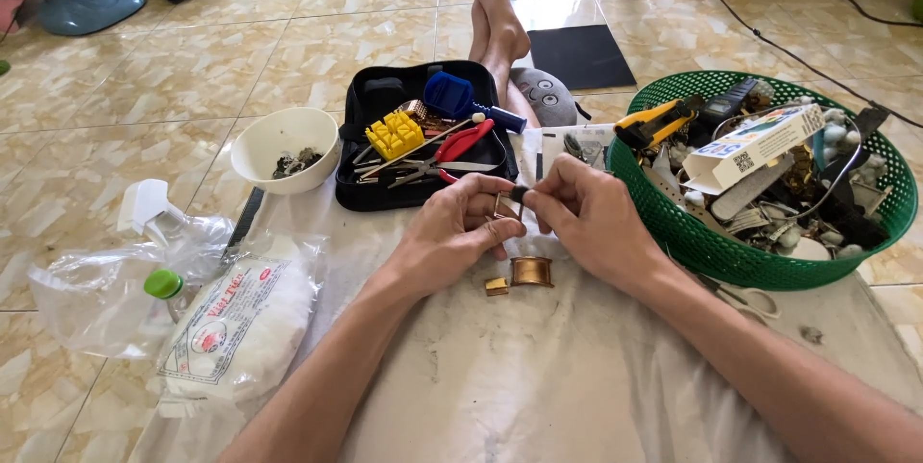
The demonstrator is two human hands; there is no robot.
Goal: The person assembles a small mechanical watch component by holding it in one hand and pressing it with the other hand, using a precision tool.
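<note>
Hands: your left hand (457, 227) and right hand (582, 218) both pinch 1 small gold watch piece (507, 203) between them.
Loose gold parts (522, 275): on the cloth (538, 376) at 6 o'clock from that piece, nearer your left.

both hands (524, 218) pinch small brass clasp (507, 205) over cloth (538, 367); green basket (673, 232) right, tool case (370, 196) ahead.

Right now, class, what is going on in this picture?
A person sits on a tiled floor, both hands over a white cloth. The left hand and right hand pinch a small metal part between them. A gold band piece lies just below. An open tool case and green basket stand behind.
</note>
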